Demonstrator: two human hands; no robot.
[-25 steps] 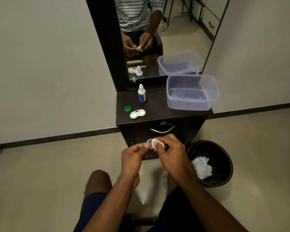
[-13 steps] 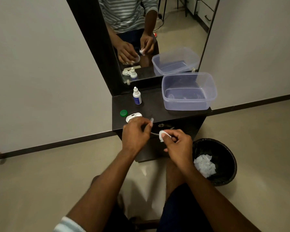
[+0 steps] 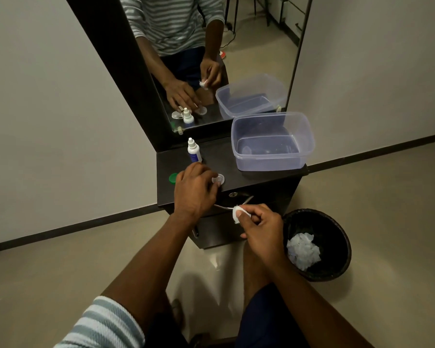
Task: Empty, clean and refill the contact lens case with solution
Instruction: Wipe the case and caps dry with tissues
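Observation:
My left hand reaches over the dark cabinet top and holds a small clear lens-case cap at its fingertips, down on the surface. The white lens case itself is hidden under that hand; the mirror shows it lying beneath the fingers. A green cap lies just left of the hand. The white solution bottle with a blue label stands upright behind it. In front of the drawer, my right hand pinches a small wad of white tissue.
A clear plastic tub sits on the right of the cabinet top. A black bin with crumpled tissue stands on the floor at the right. A mirror rises behind the cabinet, and a metal drawer handle juts from its front.
My left hand carried the clear cap away from the tissue and forward onto the cabinet top, covering the lens case. My right hand kept the tissue wad and stayed in front of the drawer.

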